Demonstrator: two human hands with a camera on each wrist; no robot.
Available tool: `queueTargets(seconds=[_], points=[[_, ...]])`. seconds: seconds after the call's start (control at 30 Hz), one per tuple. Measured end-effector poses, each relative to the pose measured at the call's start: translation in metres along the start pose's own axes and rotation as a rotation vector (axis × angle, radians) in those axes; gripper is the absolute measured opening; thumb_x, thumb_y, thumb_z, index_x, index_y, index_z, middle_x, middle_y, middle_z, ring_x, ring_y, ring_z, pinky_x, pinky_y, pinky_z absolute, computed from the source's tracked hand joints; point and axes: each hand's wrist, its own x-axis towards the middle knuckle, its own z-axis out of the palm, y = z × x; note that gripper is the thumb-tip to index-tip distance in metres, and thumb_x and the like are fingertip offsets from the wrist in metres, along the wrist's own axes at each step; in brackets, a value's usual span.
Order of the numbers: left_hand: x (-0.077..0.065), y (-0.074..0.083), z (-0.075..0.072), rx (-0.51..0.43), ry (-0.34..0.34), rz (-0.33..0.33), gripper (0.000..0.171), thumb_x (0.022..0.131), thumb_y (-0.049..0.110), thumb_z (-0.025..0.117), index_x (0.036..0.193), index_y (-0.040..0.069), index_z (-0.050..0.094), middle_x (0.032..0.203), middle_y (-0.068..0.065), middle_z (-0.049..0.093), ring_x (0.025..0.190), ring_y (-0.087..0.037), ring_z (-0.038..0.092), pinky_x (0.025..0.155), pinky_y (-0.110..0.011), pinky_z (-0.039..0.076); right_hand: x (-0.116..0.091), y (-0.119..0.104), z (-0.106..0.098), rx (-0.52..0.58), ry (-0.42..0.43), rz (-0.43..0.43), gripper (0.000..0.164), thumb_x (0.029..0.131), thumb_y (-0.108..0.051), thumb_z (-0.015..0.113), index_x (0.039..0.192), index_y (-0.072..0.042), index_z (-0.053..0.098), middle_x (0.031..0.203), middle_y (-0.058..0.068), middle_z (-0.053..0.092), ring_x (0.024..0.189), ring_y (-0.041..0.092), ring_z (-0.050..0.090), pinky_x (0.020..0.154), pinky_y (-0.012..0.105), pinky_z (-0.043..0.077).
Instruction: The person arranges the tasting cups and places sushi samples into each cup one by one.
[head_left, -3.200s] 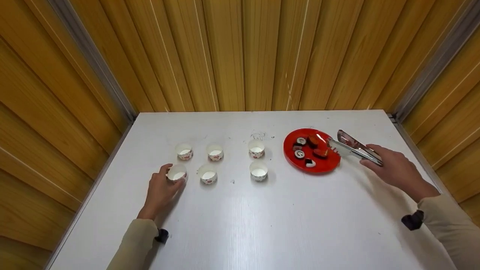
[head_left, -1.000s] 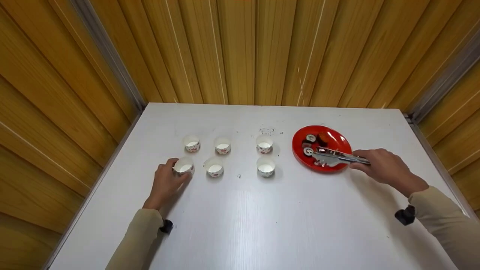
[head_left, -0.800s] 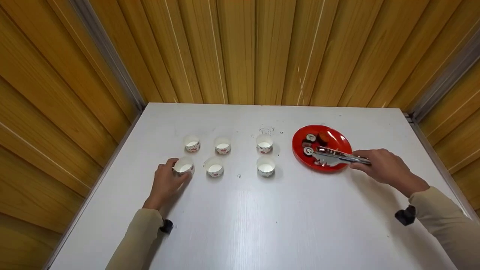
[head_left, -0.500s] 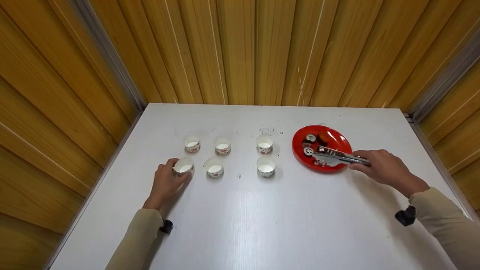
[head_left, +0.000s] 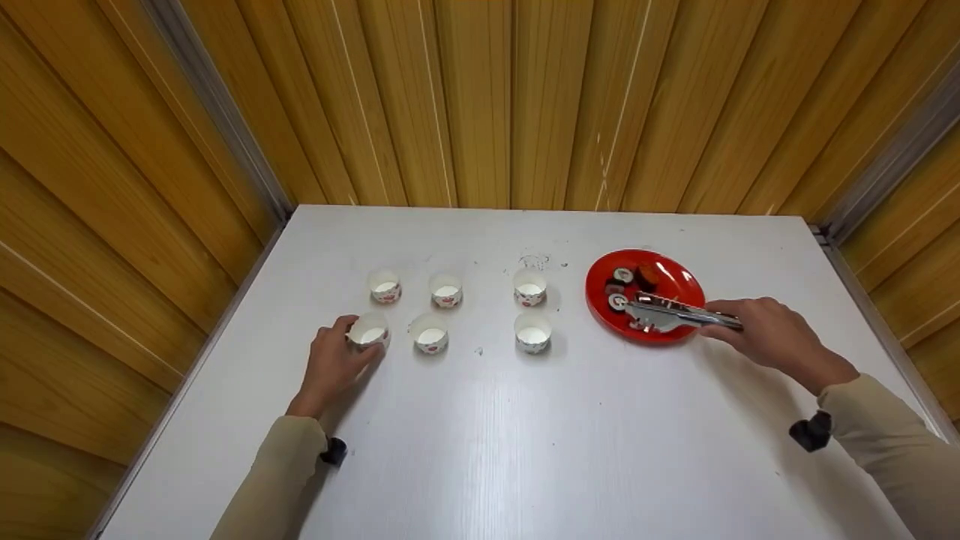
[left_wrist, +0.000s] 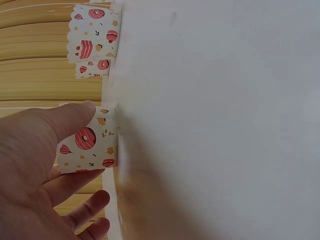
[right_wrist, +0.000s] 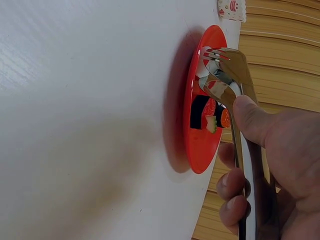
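My left hand [head_left: 330,367] holds a white paper baking cup [head_left: 369,331] at the front left of the cup group. In the left wrist view, thumb and fingers pinch this cup's patterned wall [left_wrist: 102,145]. My right hand [head_left: 776,337] grips metal serving tongs [head_left: 705,318], their arms squeezed close together. The tips lie over the near part of a red plate [head_left: 684,285]. In the right wrist view, a white piece [right_wrist: 202,62] shows at the tips; whether they clamp it I cannot tell. Sushi rolls [head_left: 617,302] and an orange-topped piece [head_left: 646,277] lie on the plate.
Several more paper cups stand upright in two rows, among them a back-left one [head_left: 385,288], a middle one [head_left: 430,335] and a front-right one [head_left: 532,334]. The white table [head_left: 480,442] ends at a wood-patterned wall [head_left: 480,105].
Since the oldest frame, the tongs have moved left over the plate and their spread arms have come together. The view shifted slightly. Over the last second almost nothing has moved; the left hand keeps its cup.
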Motion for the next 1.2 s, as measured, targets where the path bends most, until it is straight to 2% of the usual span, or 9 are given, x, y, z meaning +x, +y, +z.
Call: queueTargets(seconds=[0.2,0.33,0.7,0.97,1.2], points=[[0.001,0.0,0.0,0.005,0.0,-0.002,0.064,0.089,0.026,0.082,0.139,-0.004,0.055,0.124,-0.026,0.064,0.11,-0.04,0.055,0.094,-0.053,0.045,-0.002,0.0,0.001,0.005,0.011,0.003,0.074,0.088,-0.066,0.066,0.131,-0.006,0.07,0.078,-0.002,0.063,0.073,0.021,0.052,0.059,0.034,0.041],[0.001,0.001,-0.001,0.004,-0.002,-0.008,0.065,0.089,0.026,0.081,0.14,-0.004,0.054,0.123,-0.026,0.063,0.109,-0.039,0.055,0.094,-0.053,0.044,-0.002,0.0,0.001,-0.002,0.019,-0.004,0.072,0.088,-0.065,0.066,0.13,-0.007,0.071,0.077,-0.003,0.063,0.072,0.02,0.052,0.058,0.034,0.041],[0.0,0.001,0.004,0.012,-0.04,-0.043,0.065,0.089,0.026,0.082,0.14,-0.002,0.053,0.13,-0.02,0.064,0.113,-0.035,0.054,0.099,-0.051,0.043,-0.002,-0.009,-0.018,-0.04,0.015,0.007,0.054,0.094,-0.047,0.073,0.132,-0.008,0.07,0.096,0.007,0.074,0.077,0.023,0.054,0.06,0.033,0.044],[0.0,0.0,0.004,0.037,-0.039,-0.042,0.065,0.089,0.027,0.082,0.14,-0.002,0.054,0.131,-0.02,0.064,0.114,-0.036,0.055,0.102,-0.053,0.043,0.003,-0.027,-0.035,-0.103,0.056,-0.044,0.047,0.094,-0.036,0.076,0.133,-0.01,0.07,0.105,0.016,0.075,0.077,0.023,0.055,0.057,0.033,0.043],[0.001,0.0,0.003,0.055,-0.05,-0.039,0.065,0.088,0.026,0.082,0.14,-0.002,0.053,0.13,-0.021,0.063,0.116,-0.038,0.056,0.103,-0.054,0.042,0.013,-0.051,-0.049,-0.127,0.075,-0.1,0.042,0.093,-0.028,0.078,0.131,-0.012,0.071,0.104,0.012,0.076,0.075,0.023,0.055,0.055,0.033,0.043]])
